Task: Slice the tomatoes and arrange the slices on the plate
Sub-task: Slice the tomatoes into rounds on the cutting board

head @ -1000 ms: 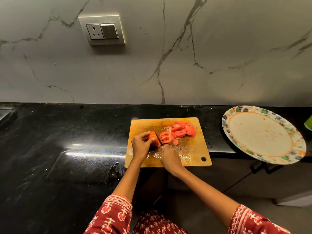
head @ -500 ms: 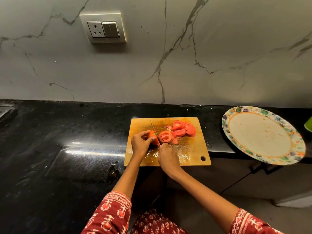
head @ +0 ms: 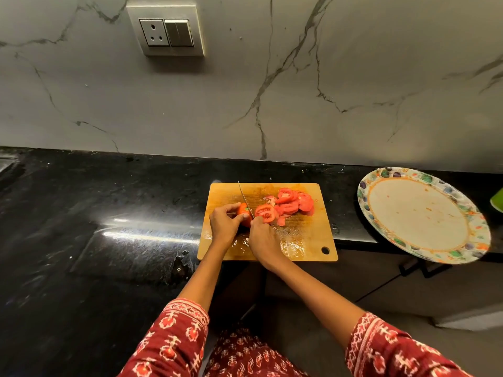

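A wooden cutting board (head: 313, 240) lies at the front edge of the black counter. My left hand (head: 224, 225) pins the uncut end of a tomato (head: 244, 213) to the board. My right hand (head: 262, 239) grips a knife (head: 244, 198) whose thin blade points away from me and rests against the tomato's right face. Several red tomato slices (head: 290, 204) are piled on the board just right of the blade. A round plate (head: 419, 216) with a coloured patterned rim sits to the right, holding no slices.
The plate overhangs the front edge of the black counter (head: 95, 227). A marble wall with a socket and switch panel (head: 166, 31) rises behind. A green object (head: 497, 200) shows at the right frame edge. Juice wets the board's near side.
The knife blade has risen from low in the tomato to stand against its top right face. My left hand stays on the tomato. The slice pile is unchanged.
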A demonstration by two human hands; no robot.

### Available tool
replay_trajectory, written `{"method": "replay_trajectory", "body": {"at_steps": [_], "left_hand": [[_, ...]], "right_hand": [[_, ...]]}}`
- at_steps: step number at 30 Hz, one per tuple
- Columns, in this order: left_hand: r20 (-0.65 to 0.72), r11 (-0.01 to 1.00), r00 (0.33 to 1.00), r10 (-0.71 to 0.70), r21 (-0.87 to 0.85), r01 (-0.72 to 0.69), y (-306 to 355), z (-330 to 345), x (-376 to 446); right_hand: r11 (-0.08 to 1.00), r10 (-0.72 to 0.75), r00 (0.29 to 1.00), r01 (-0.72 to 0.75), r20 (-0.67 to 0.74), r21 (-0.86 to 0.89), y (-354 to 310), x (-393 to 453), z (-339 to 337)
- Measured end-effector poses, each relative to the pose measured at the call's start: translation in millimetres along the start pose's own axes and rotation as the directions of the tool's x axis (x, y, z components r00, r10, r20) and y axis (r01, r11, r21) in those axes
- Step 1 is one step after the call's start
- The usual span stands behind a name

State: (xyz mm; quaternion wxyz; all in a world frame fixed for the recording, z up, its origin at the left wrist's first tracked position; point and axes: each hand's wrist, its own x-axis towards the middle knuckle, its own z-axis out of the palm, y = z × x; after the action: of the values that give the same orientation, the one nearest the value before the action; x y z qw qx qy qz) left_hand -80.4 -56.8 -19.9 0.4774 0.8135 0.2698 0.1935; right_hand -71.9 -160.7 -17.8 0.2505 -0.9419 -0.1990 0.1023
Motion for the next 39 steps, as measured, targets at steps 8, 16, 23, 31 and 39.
{"method": "replay_trajectory", "body": {"at_steps": [8, 16, 23, 31, 39], "left_hand": [[-0.007, 1.000, 1.000, 0.018, 0.002, -0.018, 0, 0, -1], [0.000, 1.000, 1.000, 0.030, -0.004, -0.030, -3, 1, -1], [-0.001, 1.000, 1.000, 0.025, -0.011, -0.025, -6, 2, 0], [-0.027, 0.999, 1.000, 0.000, -0.050, -0.002, -7, 2, -4], [0.004, 0.999, 1.000, -0.016, -0.046, 0.016, -9, -5, -2]], "right_hand": [[1.000, -0.002, 1.000, 0.002, 0.009, -0.005, 11, -12, 10], [0.999, 0.030, 0.997, -0.032, 0.075, 0.022, 8, 3, 12], [0.998, 0.052, 0.993, -0.048, 0.110, -0.038, 8, 1, 13], [0.979, 0.010, 0.989, 0.020, 0.146, -0.204, 20, -15, 11], [0.928, -0.049, 0.989, 0.097, 0.139, -0.360, 48, -51, 9]]}}
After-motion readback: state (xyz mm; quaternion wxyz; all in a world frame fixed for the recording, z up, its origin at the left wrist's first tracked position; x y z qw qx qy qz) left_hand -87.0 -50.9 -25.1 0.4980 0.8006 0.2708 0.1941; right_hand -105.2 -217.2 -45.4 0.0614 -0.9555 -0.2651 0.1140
